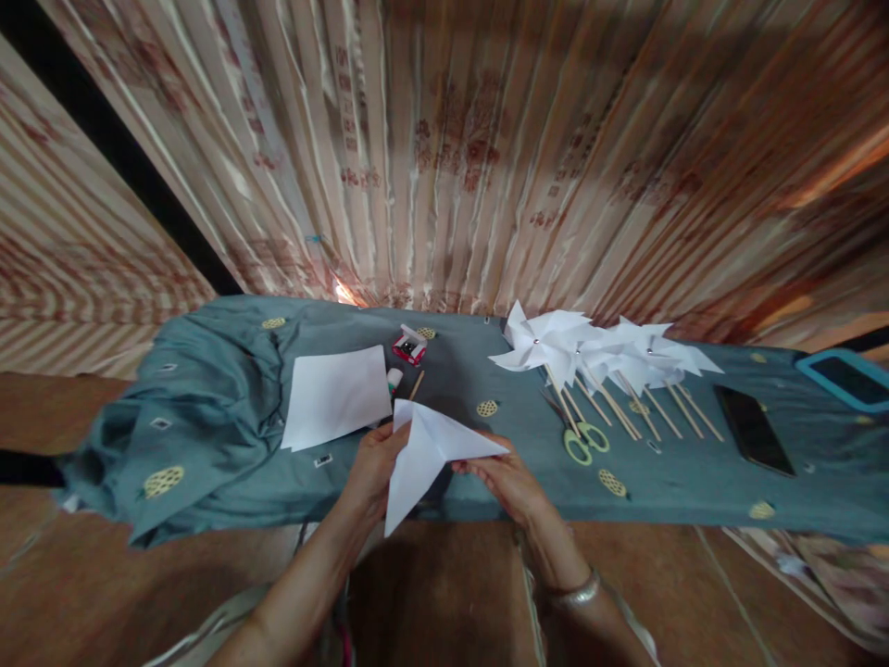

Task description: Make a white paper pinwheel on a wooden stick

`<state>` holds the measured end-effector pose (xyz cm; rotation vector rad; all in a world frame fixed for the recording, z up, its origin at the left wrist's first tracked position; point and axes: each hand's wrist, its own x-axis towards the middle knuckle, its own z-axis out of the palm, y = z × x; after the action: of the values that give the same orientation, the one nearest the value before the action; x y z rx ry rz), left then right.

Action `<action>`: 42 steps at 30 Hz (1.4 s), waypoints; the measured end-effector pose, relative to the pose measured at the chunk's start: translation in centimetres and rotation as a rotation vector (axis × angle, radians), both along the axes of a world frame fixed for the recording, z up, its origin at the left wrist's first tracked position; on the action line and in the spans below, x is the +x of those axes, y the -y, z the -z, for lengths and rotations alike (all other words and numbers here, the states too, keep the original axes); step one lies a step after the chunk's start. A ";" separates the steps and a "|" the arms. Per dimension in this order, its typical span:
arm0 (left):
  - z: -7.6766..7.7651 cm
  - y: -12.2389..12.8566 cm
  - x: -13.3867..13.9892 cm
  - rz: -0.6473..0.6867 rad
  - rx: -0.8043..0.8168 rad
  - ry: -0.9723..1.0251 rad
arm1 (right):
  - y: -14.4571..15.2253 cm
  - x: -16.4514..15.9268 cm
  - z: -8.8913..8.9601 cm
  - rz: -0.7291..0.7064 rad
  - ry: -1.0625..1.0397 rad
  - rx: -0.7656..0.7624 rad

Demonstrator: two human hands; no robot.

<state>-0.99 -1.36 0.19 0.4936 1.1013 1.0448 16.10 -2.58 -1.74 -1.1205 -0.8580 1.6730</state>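
Observation:
A cut white paper sheet [423,449] with pointed flaps is held up over the front edge of the table. My left hand [375,463] grips its left side, fingers partly behind the paper. At the right point, my right hand [504,472] pinches the sheet between thumb and fingers. Just behind the paper lies a short wooden stick [417,384], beside a small white tube or bottle [394,380]. A stack of white paper [337,398] rests left of my hands. Farther back stands an open red-and-white box [409,345] with small dark items inside.
Several white paper pinwheels [576,347] on wooden sticks lie at the right. Green-handled scissors [585,443] are in front of them. A black phone [754,431] and a blue-framed device [847,378] lie farther right. Bunched green cloth [208,398] covers the table's left end; a curtain [444,157] hangs behind.

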 end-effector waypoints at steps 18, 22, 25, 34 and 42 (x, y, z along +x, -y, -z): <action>1.5 -0.9 0.6 -0.042 0.112 -0.222 | 0.4 5.3 -4.9 0.433 -0.222 0.228; 1.9 -1.4 1.1 -0.021 0.233 -0.359 | 1.9 3.6 -6.5 0.196 -0.050 0.299; 1.5 -1.6 1.6 0.004 0.292 -0.402 | 2.3 0.8 -5.7 0.098 0.392 0.348; 1.4 -1.3 2.6 0.016 0.308 -0.367 | 1.2 -0.2 -2.2 0.150 0.884 0.480; 1.8 -1.4 2.3 -0.080 0.156 -0.157 | 1.7 2.8 -1.4 0.304 0.813 0.393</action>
<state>1.34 0.07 -1.60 0.6702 1.1911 1.1840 18.89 -4.26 -0.32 -1.5634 -1.3587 0.7211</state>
